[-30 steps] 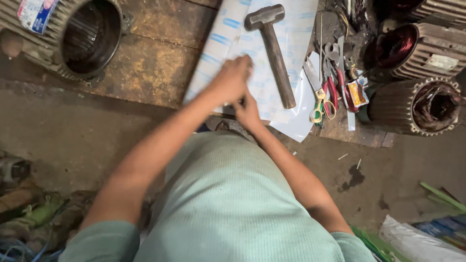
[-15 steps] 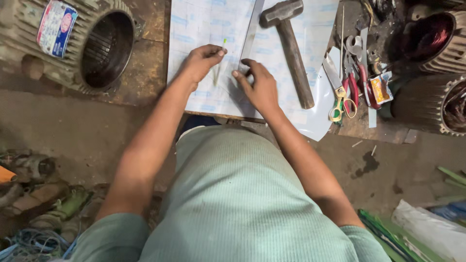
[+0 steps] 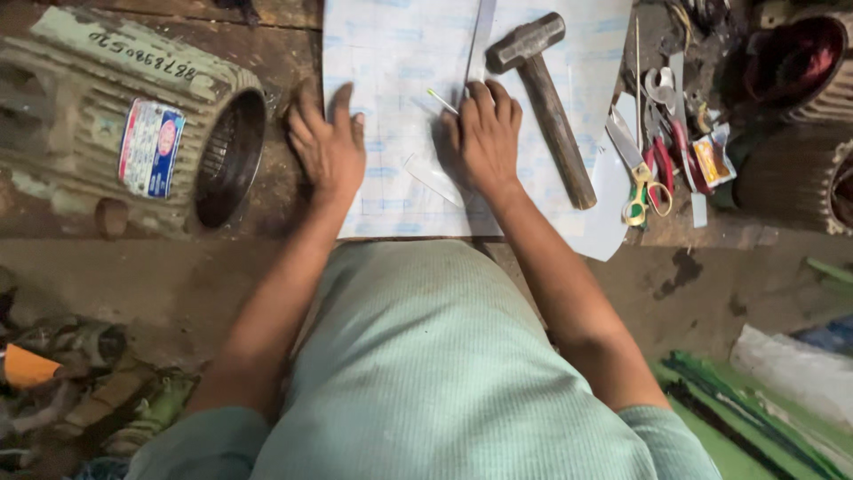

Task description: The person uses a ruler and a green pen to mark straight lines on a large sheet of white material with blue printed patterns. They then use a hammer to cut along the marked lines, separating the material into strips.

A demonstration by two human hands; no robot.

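Observation:
A white sheet (image 3: 400, 53) with faint blue markings lies on a worn wooden bench. My left hand (image 3: 327, 144) rests flat on the sheet's left edge, fingers spread and holding nothing. My right hand (image 3: 484, 138) presses on the middle of the sheet with curled fingers, and a thin yellowish stick (image 3: 441, 100), like a pen, pokes out from it to the left. A narrow metal ruler (image 3: 481, 36) runs up the sheet from my right fingertips. Just right of that hand, a hammer (image 3: 544, 98) with a wooden handle lies on the sheet.
A ribbed motor housing (image 3: 133, 133) with an open bore lies on its side at the left. Scissors (image 3: 641, 182), pliers and small tools crowd the bench at the right, beside more motor bodies (image 3: 800, 62). Scrap and green strips (image 3: 755, 418) lie on the floor.
My hands have spread apart. The left hand slid to the sheet's left edge and flattened, while the right hand stays near the ruler. The view has moved closer to the bench.

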